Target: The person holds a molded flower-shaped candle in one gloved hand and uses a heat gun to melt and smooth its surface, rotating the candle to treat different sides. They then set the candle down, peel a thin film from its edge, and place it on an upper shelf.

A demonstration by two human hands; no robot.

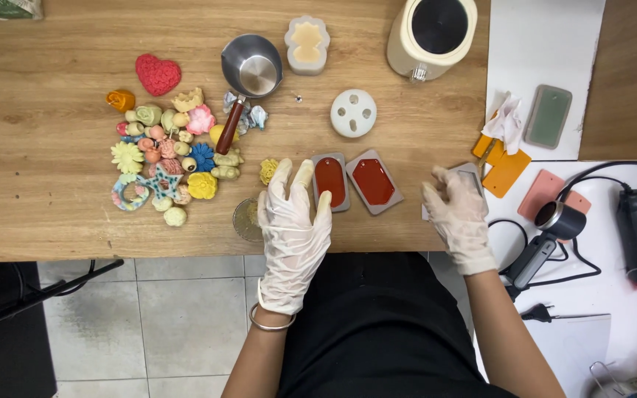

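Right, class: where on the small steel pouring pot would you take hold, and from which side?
Grip the small steel pouring pot by its reddish wooden handle, coming from the near, lower-left side. The handle slants down from the bowl toward the coloured wax shapes, and it lies clear of both gloved hands.

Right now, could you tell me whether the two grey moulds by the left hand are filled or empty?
Filled: both grey moulds hold glossy red material up to their rims.

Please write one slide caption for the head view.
Gloved left hand beside red-filled moulds; right hand on another.
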